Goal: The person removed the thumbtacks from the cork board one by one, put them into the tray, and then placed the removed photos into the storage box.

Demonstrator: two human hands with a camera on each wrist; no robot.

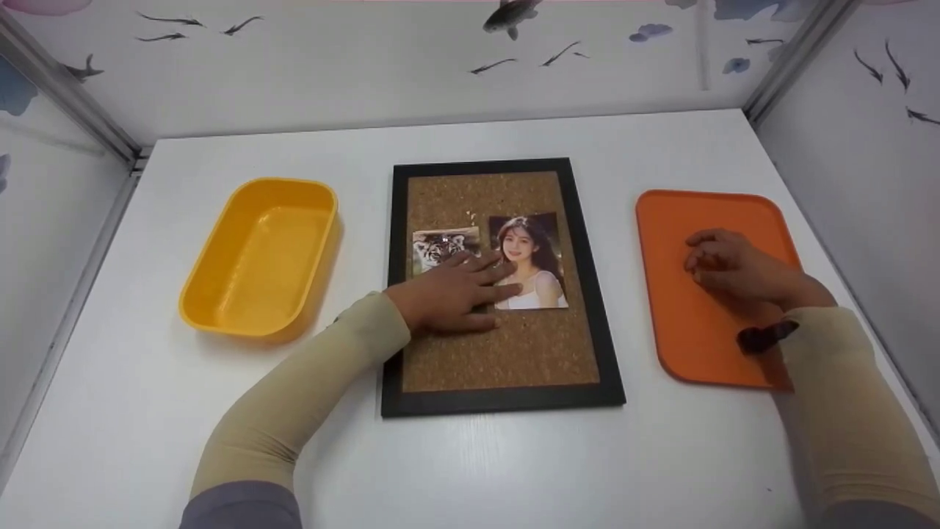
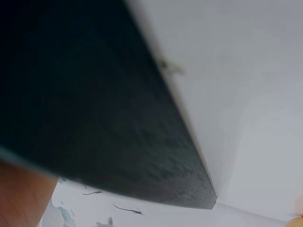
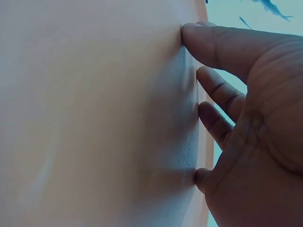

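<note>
While the left hand [image 1: 448,295] lies flat, fingers spread and gripping nothing, over parts of the tiger photo [image 1: 432,248] and portrait [image 1: 547,261] on the board [image 1: 507,367], the right hand [image 1: 742,270], loosely bent and holding nothing visible, touches the tray [image 1: 698,345] at the board's three o'clock. The tub [image 1: 272,257] sits at nine o'clock.
</note>
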